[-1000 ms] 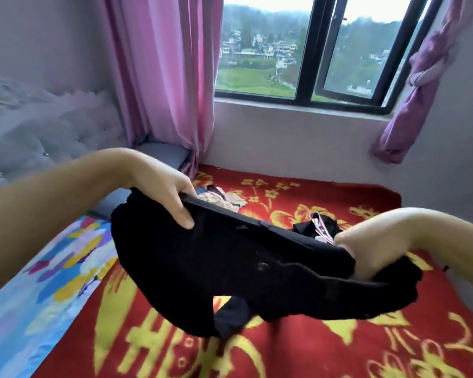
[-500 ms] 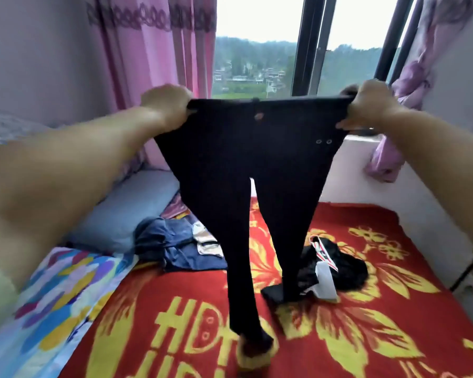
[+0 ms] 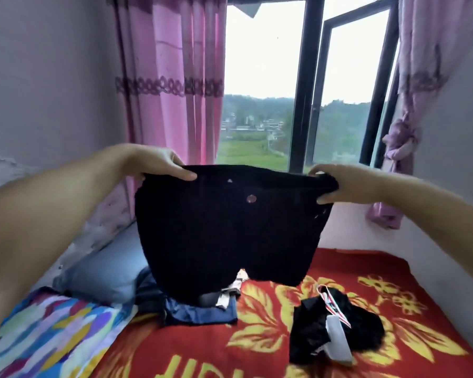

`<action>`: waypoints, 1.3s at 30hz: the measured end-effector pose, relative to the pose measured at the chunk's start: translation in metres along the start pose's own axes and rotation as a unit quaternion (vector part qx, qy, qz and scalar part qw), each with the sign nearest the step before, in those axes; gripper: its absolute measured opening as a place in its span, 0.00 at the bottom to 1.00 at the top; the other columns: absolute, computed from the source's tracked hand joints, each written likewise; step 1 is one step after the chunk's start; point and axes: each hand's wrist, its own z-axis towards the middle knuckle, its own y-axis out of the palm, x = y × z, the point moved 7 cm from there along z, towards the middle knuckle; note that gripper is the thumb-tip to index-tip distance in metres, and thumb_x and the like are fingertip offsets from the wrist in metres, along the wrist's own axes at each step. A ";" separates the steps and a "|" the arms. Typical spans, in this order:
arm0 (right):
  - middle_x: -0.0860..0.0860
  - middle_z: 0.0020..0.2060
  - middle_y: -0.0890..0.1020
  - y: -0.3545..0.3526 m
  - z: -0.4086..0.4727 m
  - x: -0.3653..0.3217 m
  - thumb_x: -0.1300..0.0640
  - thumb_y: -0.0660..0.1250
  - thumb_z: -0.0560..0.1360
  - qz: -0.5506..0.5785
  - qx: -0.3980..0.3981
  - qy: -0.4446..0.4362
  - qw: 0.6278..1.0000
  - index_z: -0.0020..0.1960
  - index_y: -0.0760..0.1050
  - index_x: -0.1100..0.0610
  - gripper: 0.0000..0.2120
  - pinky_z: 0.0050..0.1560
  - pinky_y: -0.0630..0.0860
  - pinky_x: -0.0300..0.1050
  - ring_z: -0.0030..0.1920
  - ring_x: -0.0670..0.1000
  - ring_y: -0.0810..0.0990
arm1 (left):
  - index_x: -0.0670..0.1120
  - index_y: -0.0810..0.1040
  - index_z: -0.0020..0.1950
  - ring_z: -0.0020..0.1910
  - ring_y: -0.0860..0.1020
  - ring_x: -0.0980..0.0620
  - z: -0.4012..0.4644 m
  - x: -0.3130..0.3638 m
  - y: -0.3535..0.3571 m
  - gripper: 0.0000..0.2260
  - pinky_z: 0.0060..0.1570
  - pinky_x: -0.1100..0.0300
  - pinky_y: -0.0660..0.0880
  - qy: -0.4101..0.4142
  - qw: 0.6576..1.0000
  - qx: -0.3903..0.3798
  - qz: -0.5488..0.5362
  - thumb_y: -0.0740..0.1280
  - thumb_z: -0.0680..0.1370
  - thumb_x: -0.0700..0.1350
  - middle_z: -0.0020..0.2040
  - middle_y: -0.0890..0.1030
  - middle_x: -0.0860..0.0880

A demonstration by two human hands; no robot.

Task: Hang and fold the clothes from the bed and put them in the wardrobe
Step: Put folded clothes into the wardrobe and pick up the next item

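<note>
**Black trousers held up over the bed**

While both arms reached out, the left hand (image 3: 159, 163) and the right hand (image 3: 339, 186) each pinched a top corner of the black trousers (image 3: 224, 227) with curled fingers. They hung in the air above the red blanket (image 3: 257, 336), where a blue garment (image 3: 200, 312) and a black garment (image 3: 336, 328) lay near each other

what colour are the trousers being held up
Black trousers, with a small round button near the waistband; seen in the head view.

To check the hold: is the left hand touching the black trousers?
Touching. The head view shows the left hand pinching the waistband of the black trousers.
</note>
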 end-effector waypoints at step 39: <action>0.56 0.38 0.76 0.186 0.020 -0.133 0.62 0.58 0.76 0.691 -0.115 0.320 0.639 0.47 0.70 0.61 0.03 0.26 0.80 0.49 0.36 0.53 0.79 | 0.44 0.78 0.61 0.53 0.79 0.54 -0.018 -0.008 0.195 0.17 0.57 0.60 0.74 0.133 0.937 0.000 -0.323 0.70 0.73 0.40 0.57 0.81 0.44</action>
